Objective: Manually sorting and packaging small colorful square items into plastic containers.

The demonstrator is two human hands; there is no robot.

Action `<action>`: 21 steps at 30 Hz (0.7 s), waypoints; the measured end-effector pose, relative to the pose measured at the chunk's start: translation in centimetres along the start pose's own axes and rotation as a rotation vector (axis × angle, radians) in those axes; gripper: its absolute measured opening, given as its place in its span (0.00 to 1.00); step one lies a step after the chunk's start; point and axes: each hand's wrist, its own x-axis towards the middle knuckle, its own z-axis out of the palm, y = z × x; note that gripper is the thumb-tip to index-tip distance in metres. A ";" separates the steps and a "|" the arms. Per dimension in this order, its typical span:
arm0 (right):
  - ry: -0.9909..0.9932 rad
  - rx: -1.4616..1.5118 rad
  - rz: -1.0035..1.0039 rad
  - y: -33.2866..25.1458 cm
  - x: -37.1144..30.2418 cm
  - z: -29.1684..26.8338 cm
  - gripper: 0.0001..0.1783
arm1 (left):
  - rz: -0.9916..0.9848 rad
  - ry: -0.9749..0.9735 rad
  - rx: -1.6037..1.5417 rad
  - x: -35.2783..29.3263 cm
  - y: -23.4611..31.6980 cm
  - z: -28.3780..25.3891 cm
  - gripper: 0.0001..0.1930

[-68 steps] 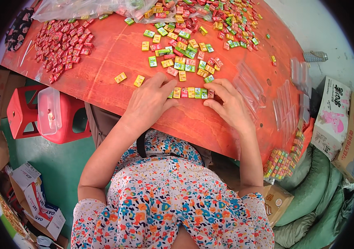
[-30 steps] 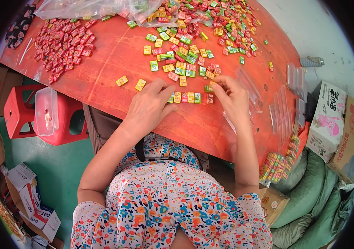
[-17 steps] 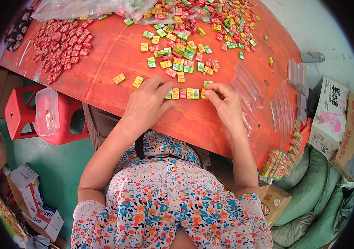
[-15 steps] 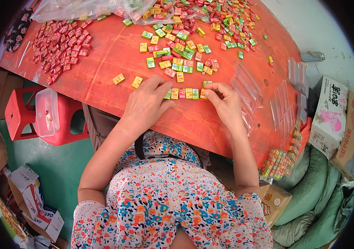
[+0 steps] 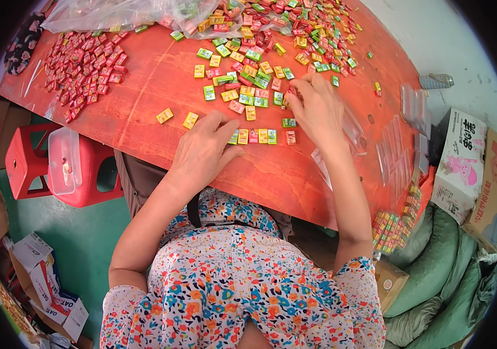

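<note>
A short row of small candy boxes, in green, yellow and red, lies on the table in front of me. At its left end rests my left hand, thumb and fingers apart, holding nothing that I can see. My right hand reaches to the near right edge of the mixed pile, fingers closed on a small red box that they partly cover. Just right of the row lies a single red box, with a green box beyond it. Two yellow boxes lie left of the row.
A heap of red boxes covers the table's far left. Clear plastic bags lie at the back. Clear plastic trays are on the right, near stacked rows of boxes. Red stools stand at the left.
My right hand has moved from the row's right end away to the pile. A red box now lies just right of the row. My left hand stays by the row's left end.
</note>
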 end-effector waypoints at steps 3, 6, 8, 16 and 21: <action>-0.108 -0.122 -0.025 0.5 1.4 0.1 0.12 | 0.005 0.005 -0.002 0.1 0.1 0.1 0.23; -0.213 -0.124 -0.070 1.2 2.2 -0.3 0.12 | -0.011 0.015 -0.010 0.0 0.1 0.0 0.22; -0.238 -0.123 -0.124 1.7 2.3 -0.4 0.12 | -0.002 0.034 -0.024 0.0 0.0 0.1 0.21; 0.036 0.079 -0.110 1.5 -0.9 -0.6 0.07 | 0.004 0.031 -0.014 -0.2 0.1 0.2 0.21; -0.150 0.440 0.013 0.6 -3.5 -2.2 0.08 | 0.005 0.022 -0.011 -0.1 -0.1 0.2 0.21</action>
